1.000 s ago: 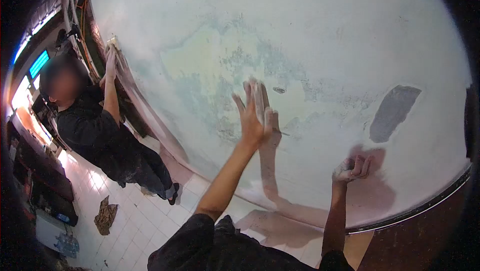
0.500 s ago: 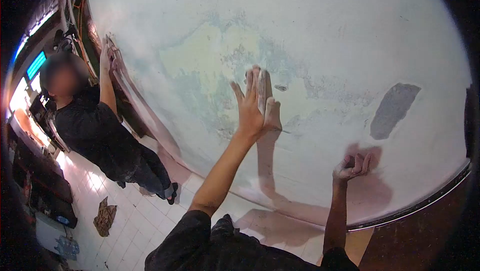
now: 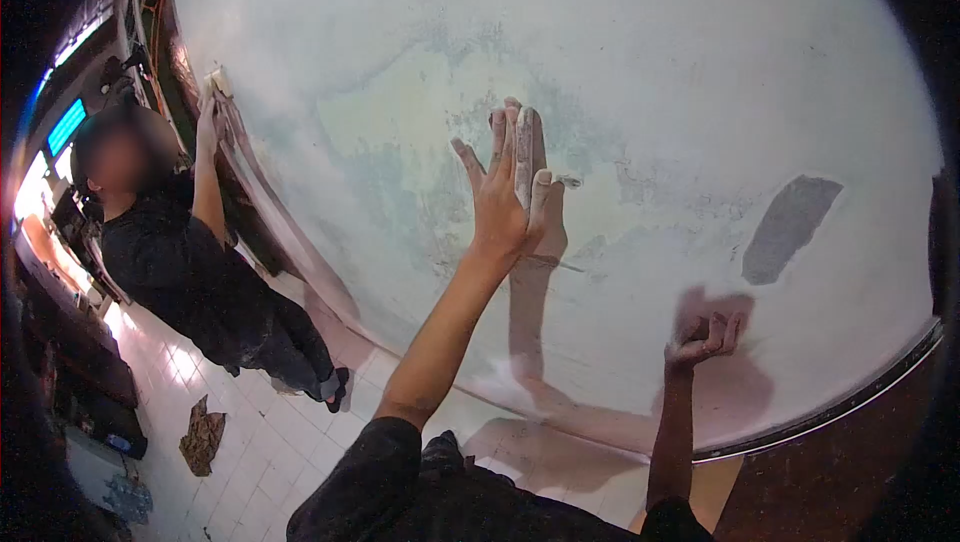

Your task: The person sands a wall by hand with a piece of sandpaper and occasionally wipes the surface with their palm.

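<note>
My left hand [image 3: 508, 187] is raised to a whitish wall [image 3: 640, 62], its fingers stretched out and spread, with the back of the hand toward me. White dust coats its index finger and thumb. Any thin thing under the palm would be hidden. It is over a worn yellow-green patch [image 3: 405, 102], beside a small chip [image 3: 567, 182] in the surface. Lower right, my right hand [image 3: 706, 337] is held up with dusty, loosely curled fingers, somewhat apart. Nothing shows in it, and its shadow falls on the wall just behind. A grey bare patch [image 3: 790, 229] lies above it.
On the left a co-worker in dark clothes [image 3: 190, 272] stands at the wall, holding a small pale block [image 3: 217, 82] against it. A crumpled brown piece [image 3: 203, 437] lies on the white tiled floor [image 3: 275, 452]. A dark strip [image 3: 830, 422] edges the wall's lower right.
My left hand has slid slightly upward along the wall, its little finger further out. My right hand has hardly moved. The co-worker's hand has shifted, and the pale block shows more clearly.
</note>
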`<state>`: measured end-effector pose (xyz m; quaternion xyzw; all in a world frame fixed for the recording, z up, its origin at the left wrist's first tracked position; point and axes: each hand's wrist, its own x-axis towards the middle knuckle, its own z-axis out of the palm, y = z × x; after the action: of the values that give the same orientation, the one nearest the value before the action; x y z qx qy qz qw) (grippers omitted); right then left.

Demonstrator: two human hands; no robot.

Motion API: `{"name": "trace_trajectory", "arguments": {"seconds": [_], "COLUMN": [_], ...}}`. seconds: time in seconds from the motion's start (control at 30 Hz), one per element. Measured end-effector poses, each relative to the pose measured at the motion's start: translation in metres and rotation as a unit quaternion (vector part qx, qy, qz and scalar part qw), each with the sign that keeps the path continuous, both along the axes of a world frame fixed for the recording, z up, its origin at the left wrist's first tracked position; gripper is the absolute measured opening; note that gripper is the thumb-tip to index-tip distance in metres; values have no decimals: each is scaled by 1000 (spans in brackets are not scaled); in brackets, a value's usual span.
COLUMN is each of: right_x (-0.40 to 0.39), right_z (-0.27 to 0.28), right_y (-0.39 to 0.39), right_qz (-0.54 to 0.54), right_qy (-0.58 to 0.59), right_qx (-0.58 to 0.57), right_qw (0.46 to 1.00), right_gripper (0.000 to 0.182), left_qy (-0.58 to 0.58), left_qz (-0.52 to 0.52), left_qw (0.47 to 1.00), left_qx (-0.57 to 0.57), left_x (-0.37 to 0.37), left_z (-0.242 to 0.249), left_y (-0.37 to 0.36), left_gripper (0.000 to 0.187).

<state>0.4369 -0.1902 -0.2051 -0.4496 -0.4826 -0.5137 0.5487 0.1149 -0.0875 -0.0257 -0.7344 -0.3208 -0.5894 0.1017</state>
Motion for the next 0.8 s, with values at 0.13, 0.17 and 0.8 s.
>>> {"name": "trace_trajectory", "arguments": {"seconds": [0.13, 0.17, 0.8], "right_x": [-1, 5, -15], "right_z": [-1, -3, 19], "right_y": [-4, -6, -9], "right_qz": [-29, -54, -29], "right_qy": [-27, -41, -27], "right_qx": [-29, -40, -9], "right_qw": [999, 997, 999], "right_gripper": [28, 26, 20], "left_qy": [-6, -2, 22], "left_qz": [-8, 1, 5], "left_qw": [999, 999, 999], "left_qx": [-33, -39, -23], "left_x": [1, 4, -2], "left_z": [-74, -117, -121], "left_y": [-8, -11, -1], "left_gripper": [61, 61, 63]}}
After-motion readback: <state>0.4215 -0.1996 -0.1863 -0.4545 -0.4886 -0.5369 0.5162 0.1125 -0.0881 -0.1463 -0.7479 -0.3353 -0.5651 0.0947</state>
